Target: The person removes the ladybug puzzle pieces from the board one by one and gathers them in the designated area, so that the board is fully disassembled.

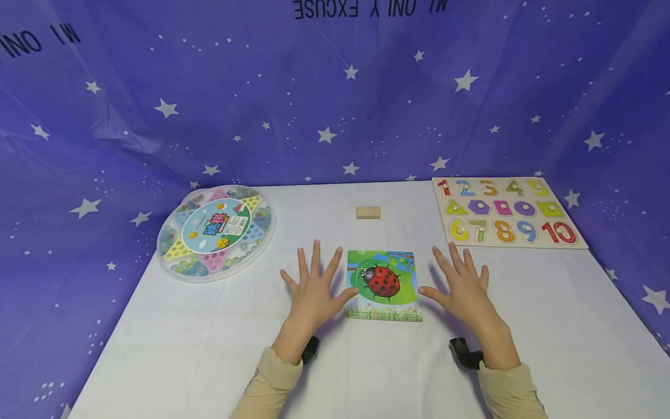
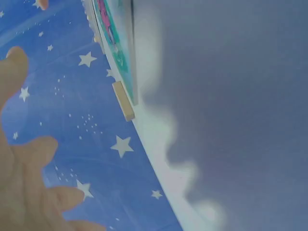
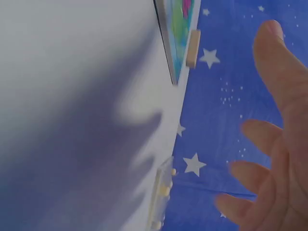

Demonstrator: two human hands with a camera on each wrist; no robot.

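A square ladybug puzzle (image 1: 384,285) lies flat on the white table, its red spotted beetle set on a green leaf. To its left my left hand (image 1: 314,294) hovers with the fingers spread wide; the thumb tip overlaps the puzzle's left edge from above. On the other side my right hand (image 1: 466,291) is held over the table with spread fingers, its thumb by the puzzle's right edge. Both wrist views show the hands raised, casting shadows on the tabletop. Neither holds anything. A small wooden block (image 1: 369,213) lies behind the puzzle.
A round Chinese checkers set (image 1: 216,233) with marbles under a clear lid lies at the left. A wooden number and shape peg board (image 1: 510,212) is at the back right. Purple star-printed cloth (image 1: 293,116) hangs behind the table (image 1: 366,372).
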